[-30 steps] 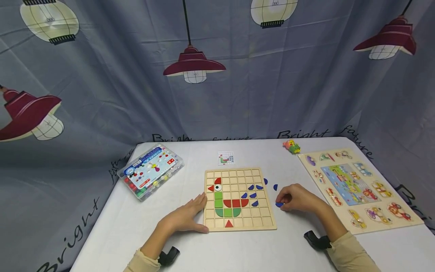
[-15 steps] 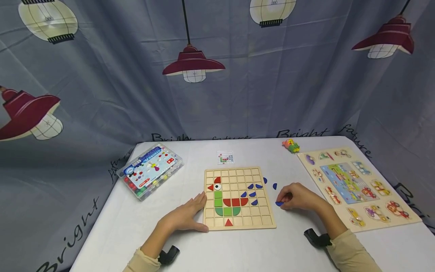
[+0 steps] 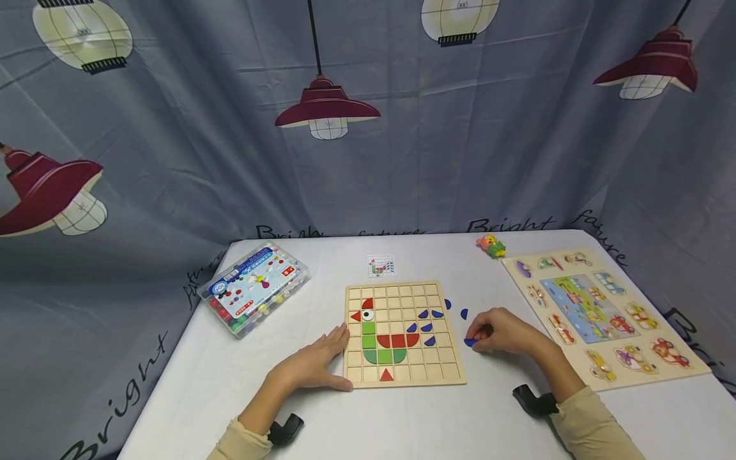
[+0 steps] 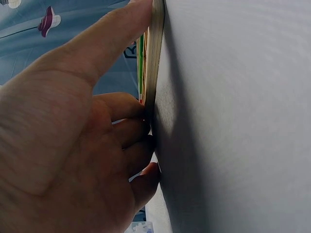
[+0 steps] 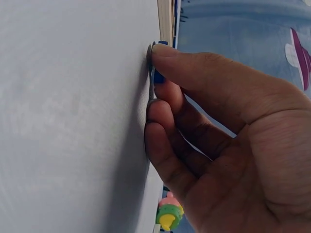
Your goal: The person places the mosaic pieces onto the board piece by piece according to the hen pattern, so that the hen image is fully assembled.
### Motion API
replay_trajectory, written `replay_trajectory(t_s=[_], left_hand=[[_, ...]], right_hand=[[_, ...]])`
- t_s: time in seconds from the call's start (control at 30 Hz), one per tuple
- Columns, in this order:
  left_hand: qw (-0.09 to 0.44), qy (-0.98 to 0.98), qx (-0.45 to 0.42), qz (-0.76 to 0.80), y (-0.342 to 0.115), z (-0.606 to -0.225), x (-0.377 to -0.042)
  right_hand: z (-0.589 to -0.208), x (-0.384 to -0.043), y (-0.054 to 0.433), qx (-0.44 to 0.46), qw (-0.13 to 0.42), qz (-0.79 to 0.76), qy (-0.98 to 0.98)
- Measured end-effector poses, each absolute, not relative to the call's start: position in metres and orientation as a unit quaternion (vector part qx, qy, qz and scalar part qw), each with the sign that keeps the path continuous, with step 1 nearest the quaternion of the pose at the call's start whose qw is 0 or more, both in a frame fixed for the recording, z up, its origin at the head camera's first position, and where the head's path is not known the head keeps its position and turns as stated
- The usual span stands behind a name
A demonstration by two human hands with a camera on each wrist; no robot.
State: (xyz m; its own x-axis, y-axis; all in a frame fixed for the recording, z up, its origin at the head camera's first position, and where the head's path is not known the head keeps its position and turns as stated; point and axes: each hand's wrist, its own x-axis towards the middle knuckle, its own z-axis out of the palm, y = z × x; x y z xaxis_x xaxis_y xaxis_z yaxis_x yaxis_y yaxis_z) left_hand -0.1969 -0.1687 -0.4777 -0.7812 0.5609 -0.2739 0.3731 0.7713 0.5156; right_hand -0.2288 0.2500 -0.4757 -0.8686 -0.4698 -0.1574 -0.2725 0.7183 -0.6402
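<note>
A wooden grid board point(image 3: 432, 370) lies mid-table, bearing flat coloured pieces in a bird-like figure: a red beak, a round eye piece point(image 3: 368, 315), green squares point(image 3: 368, 335), red body pieces point(image 3: 398, 342) and several blue rounded pieces point(image 3: 426, 328). Along its left edge rests my left hand point(image 3: 313, 364), fingers straight and thumb at the front corner; in the left wrist view the thumb touches the board's side. Right of the board, my right hand point(image 3: 501, 332) pinches a blue rounded puzzle piece point(image 3: 469, 342) down at the tabletop. In the right wrist view, fingertips partly hide this blue piece point(image 5: 159, 76).
Two loose blue pieces point(image 3: 464, 314) lie beyond the right hand. A small pattern card point(image 3: 381, 266) is behind the board. A clear plastic case point(image 3: 259, 287) sits back left, a picture puzzle board point(image 3: 581, 377) at right, and a small colourful toy point(image 3: 491, 246) at the back.
The right hand has shifted very slightly left with the blue piece at its fingertips. The left hand stays at the board's edge.
</note>
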Motion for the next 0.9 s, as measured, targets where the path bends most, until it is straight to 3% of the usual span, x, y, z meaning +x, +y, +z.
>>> replay_trajectory(t_s=[0.9], left_hand=[[0.218, 0.915, 0.256, 0.225, -0.168, -0.476, -0.198]], right_hand=[[-0.464, -0.240, 0.225, -0.219, 0.128, -0.307, 0.917]])
